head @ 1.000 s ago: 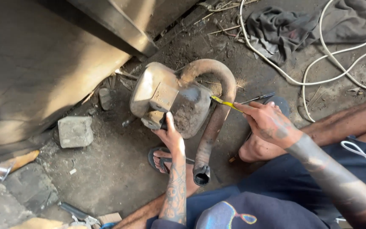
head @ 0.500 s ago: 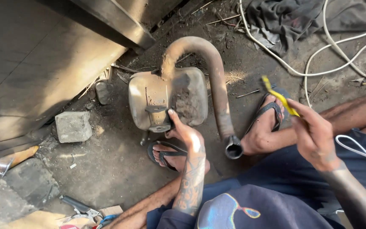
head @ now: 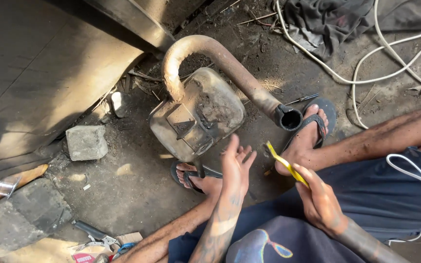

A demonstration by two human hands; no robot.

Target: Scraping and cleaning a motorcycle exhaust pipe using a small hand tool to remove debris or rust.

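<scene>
Head view: we are holding our left hand open, fingers spread, just beside the muffler, which lies ahead-left; our right hand is gripping what looks like a yellow tool.

Rust-brown bent metal pipe on a grimy tan steel muffler box at centre; thin yellow-handled tool lower right; white cable upper right; dark blue shorts.

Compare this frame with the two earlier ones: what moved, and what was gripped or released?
The left hand has let go of the rusty muffler and hangs open beside it. The muffler has turned, its pipe mouth now by the sandalled foot. The right hand drew back, still gripping the yellow tool. The stone block stayed put.
</scene>
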